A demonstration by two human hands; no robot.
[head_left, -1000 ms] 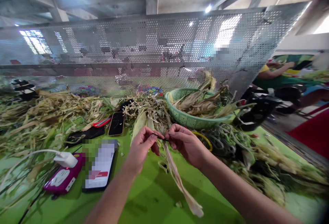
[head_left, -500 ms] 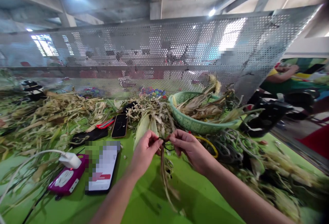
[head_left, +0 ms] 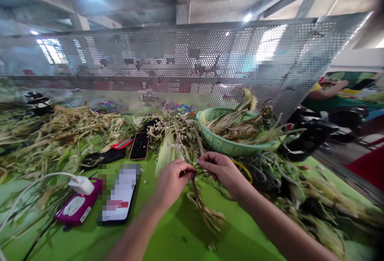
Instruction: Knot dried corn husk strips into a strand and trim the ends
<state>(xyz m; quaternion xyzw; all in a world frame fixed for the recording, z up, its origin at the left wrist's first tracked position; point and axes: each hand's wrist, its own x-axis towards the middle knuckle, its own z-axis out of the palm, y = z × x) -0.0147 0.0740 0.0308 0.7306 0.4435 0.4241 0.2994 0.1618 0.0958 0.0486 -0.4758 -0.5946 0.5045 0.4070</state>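
Note:
Over the green table, my left hand pinches a thin bundle of dried husk strips near its upper end. The strips hang loose below the fingers and fan out toward the lower right. My right hand is close beside it, fingertips pinched on a thin dark cord that runs across to the bundle. How the cord goes round the strips is partly hidden by the fingers. Behind my hands lies a pale green corn husk against a heap of dried stalks.
A green plastic basket holding dry husks stands at the back right. At left lie a lit phone, a purple power bank, a dark phone and a red cutter. A perforated metal screen rises behind.
My left hand has moved slightly right and turned more palm-down. The hanging strips have swung to the right, and the dark loop between my hands now shows as a shorter line.

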